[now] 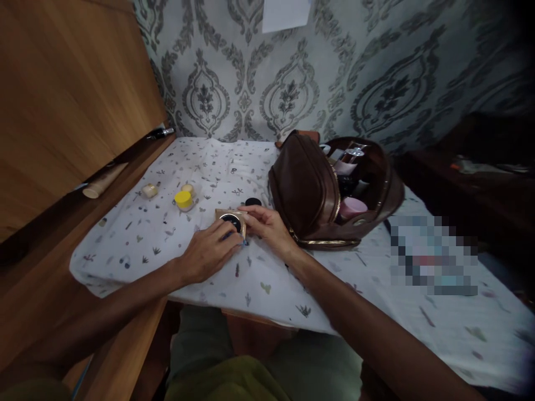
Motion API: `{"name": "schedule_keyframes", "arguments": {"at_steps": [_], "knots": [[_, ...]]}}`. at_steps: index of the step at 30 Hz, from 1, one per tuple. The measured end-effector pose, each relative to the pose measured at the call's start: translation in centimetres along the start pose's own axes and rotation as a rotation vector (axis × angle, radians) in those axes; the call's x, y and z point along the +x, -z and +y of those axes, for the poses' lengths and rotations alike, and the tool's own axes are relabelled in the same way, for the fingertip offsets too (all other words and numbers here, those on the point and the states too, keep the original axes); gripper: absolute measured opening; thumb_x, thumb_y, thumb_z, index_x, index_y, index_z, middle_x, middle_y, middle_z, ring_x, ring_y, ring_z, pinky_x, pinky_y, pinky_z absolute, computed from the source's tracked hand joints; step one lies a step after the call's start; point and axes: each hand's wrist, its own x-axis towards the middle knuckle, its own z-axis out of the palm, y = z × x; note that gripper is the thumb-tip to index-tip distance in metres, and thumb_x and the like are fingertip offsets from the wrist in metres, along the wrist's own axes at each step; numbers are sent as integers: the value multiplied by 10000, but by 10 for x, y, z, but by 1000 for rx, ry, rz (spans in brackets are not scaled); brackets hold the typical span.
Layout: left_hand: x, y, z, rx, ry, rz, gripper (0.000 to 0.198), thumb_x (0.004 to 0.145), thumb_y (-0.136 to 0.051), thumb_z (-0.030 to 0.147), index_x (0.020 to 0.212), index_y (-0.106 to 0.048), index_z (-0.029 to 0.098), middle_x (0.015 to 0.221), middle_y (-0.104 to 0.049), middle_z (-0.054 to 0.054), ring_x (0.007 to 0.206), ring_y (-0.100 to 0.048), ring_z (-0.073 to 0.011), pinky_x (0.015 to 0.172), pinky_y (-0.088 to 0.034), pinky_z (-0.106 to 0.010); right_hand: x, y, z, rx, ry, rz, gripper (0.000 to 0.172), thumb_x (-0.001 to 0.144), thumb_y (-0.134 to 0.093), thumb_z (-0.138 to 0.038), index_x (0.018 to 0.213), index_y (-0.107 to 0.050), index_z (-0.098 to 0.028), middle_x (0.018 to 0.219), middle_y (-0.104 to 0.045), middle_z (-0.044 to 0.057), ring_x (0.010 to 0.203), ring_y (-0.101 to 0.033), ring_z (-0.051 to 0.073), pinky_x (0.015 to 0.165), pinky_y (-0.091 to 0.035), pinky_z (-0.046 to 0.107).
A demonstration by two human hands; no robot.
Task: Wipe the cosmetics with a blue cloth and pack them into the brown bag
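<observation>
A small square gold case (242, 217) with a round black, light-rimmed disc on top is on the cloth between my hands. My left hand (211, 250) has its fingers bent over the disc and the near edge; a bit of blue shows under the fingertips. At the case's right side, my right hand (270, 228) grips the edge with thumb and fingers. What lies beneath the fingers is partly hidden. Just behind my right hand sits a round black lid-like piece (253, 201). To the right stands an unzipped brown leather bag (303, 184).
Left on the patterned cloth (259, 284) are a yellow-lidded jar (183, 200) and a small pale bottle (149, 190). The bag holds a pink-lidded container (353, 208) and a clear bottle (353, 153). A beige tube (104, 181) lies on the wooden ledge beside a wood panel (75, 83).
</observation>
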Motion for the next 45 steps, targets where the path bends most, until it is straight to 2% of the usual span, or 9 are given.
{"name": "schedule_keyframes", "arguments": {"at_steps": [4, 9, 12, 17, 22, 27, 32, 39, 45], "knots": [[6, 0, -17, -29, 157, 81, 222, 1032, -446, 274, 1014, -647, 179, 993, -634, -67, 934, -599, -201, 719, -493, -302, -2, -2, -1, -24, 14, -20, 409, 685, -847, -516, 973, -764, -238, 941, -765, 24, 841, -700, 164, 799, -594, 334], [-4, 5, -38, -107, 325, 60, 219, 1019, -469, 293, 1006, -657, 182, 961, -613, -49, 889, -594, -192, 744, -504, -313, -1, -1, 0, -83, 22, 9, 377, 721, -814, -511, 974, -761, -236, 1014, -764, 52, 900, -701, 189, 794, -586, 344], [-18, 8, -36, -96, 303, 23, 219, 1026, -451, 286, 995, -638, 177, 959, -618, -51, 887, -591, -189, 731, -506, -305, -1, -1, 1, -99, 11, 14, 343, 750, -796, -480, 989, -758, -237, 1028, -760, 58, 904, -704, 191, 812, -583, 358], [-29, 10, -19, -48, 156, -19, 191, 1029, -449, 264, 984, -617, 185, 968, -642, -60, 879, -584, -179, 705, -502, -282, -2, -1, 1, -105, 2, 19, 370, 761, -785, -478, 1032, -744, -229, 1014, -755, 63, 886, -707, 188, 838, -580, 371], [-16, 6, -13, -1, 98, 13, 173, 1018, -462, 248, 976, -616, 181, 999, -652, -81, 922, -599, -205, 705, -511, -294, 0, -4, 2, -52, -5, 1, 491, 639, -878, -475, 1015, -712, -208, 980, -758, 45, 901, -711, 185, 879, -569, 360], [-3, 8, -26, -81, 277, 89, 189, 1025, -437, 290, 1029, -595, 187, 1228, -629, -134, 1128, -606, -250, 898, -518, -381, -1, -7, 1, -1, -18, -115, 482, 583, -924, -407, 932, -647, -225, 967, -763, 15, 894, -721, 166, 887, -552, 334], [6, 19, -33, -311, 432, -38, 226, 1022, -413, 382, 1009, -544, 198, 905, -677, -41, 800, -648, -194, 739, -505, -326, -5, -9, -2, -33, -5, -119, 492, 604, -901, -422, 960, -627, -222, 972, -749, 15, 852, -702, 149, 841, -540, 305], [26, 41, -26, -365, 450, 3, 279, 1003, -425, 439, 956, -567, 203, 795, -636, -3, 704, -595, -163, 652, -451, -274, -15, -10, -26, -176, 98, -151, 429, 668, -833, -400, 992, -624, -214, 910, -708, 0, 780, -650, 145, 739, -532, 282], [61, 50, -7, -454, 335, 22, 260, 997, -455, 429, 937, -573, 205, 766, -613, 18, 675, -580, -142, 638, -444, -260, -49, 1, -65, -587, 246, -87, 491, 727, -756, -227, 1207, -653, -217, 999, -706, 25, 834, -638, 176, 744, -524, 308]]}}
